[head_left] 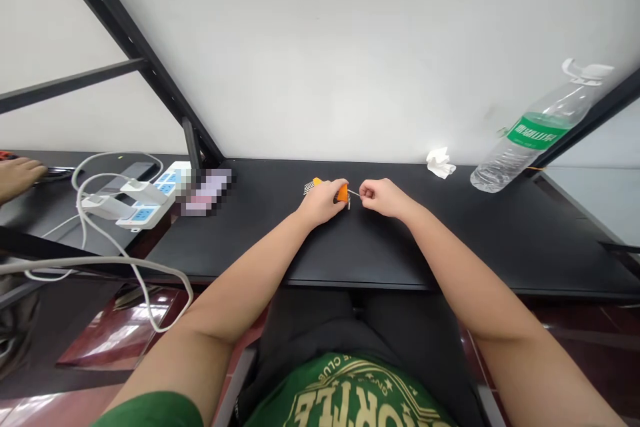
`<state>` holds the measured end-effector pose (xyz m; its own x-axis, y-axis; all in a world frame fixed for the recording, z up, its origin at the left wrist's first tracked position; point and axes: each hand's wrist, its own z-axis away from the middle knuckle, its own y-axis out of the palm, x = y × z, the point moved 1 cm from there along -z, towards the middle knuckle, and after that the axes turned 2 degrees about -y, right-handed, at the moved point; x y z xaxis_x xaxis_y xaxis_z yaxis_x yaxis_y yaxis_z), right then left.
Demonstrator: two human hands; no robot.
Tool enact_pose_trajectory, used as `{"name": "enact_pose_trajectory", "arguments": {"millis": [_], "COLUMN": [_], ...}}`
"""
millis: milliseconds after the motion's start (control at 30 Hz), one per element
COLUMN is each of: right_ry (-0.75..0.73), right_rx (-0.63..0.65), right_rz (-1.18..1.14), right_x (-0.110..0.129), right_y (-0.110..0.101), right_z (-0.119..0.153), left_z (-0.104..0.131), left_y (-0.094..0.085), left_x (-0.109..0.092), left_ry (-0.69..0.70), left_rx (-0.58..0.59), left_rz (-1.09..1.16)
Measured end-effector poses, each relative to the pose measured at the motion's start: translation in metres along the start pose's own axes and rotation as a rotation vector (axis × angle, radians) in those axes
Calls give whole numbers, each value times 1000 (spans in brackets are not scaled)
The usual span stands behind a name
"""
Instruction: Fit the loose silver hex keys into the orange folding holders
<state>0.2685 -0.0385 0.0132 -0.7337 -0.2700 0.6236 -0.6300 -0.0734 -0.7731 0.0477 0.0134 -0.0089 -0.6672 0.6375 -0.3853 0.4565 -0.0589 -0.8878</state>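
A: Where is the orange holder (343, 193)?
B: In the left hand (321, 204), over the tabletop (400, 257). The left fingers are clamped around it, and thin metal bars (309, 187) stick out on its left side. I can't tell whether it touches the surface.
A: And the right hand (384, 198)?
B: Just beside the holder, to its right. The fingers are pinched on the end of a thin rod (354, 193), which runs across from the holder. A small silvery piece (349, 203) shows at the holder's right end.
A: What lies farther to the right of it?
B: A crumpled tissue (440, 163) near the wall (320, 67), then, well apart from the holder, a clear bottle (537, 130) with a green label.
A: To its left?
B: A blurred-out pinkish thing (206, 192), and beyond that a white power strip (167, 197) with chargers (145, 192) and pale cables (150, 267). Farthest left from the holder is another person's hand (20, 177), beside a dark object too unclear to name
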Motion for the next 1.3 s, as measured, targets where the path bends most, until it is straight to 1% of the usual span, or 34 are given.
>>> {"name": "enact_pose_trajectory", "arguments": {"millis": [133, 233, 333, 433, 533, 633, 767, 833, 967, 1067, 1133, 1233, 1300], "right_ry": [-14, 4, 86, 170, 227, 286, 322, 312, 258, 196, 172, 157, 141], "right_rx": [9, 2, 17, 15, -33, -65, -47, -37, -41, -134, -200, -136, -88], "right_rz": [-35, -102, -313, -584, -782, -894, -956, -892, -622, -360, -109, 182, 277], "right_x": [1, 2, 3, 6, 8, 6, 5, 6, 7, -1, -12, -30, -38], "right_y": [-2, -5, -3, 6, 18, 25, 27, 27, 23, 9, -2, -12, -12], "right_z": [2, 3, 2, -2, -7, -11, -11, -10, -9, -8, -7, -7, -7], "left_z": [0, 1, 2, 4, 4, 2, 2, 2, 3, 3, 2, 1, 0], "left_y": [0, 0, -1, -2, -2, 0, 1, 1, 1, -1, -3, -4, -4], "left_x": [2, 1, -5, -13, -16, -13, -11, -13, -16, -12, -7, -3, -1], "left_ry": [-14, 13, 85, 155, 159, 140, 119, 132, 155, 113, 76, 36, 25], "left_rx": [-2, -8, -4, 3, -6, -21, -26, -13, 9, -1, -4, -2, -5], "left_rz": [11, 8, -8, -32, -30, -3, -44, -81, -109, -83, -53, -9, 5]}}
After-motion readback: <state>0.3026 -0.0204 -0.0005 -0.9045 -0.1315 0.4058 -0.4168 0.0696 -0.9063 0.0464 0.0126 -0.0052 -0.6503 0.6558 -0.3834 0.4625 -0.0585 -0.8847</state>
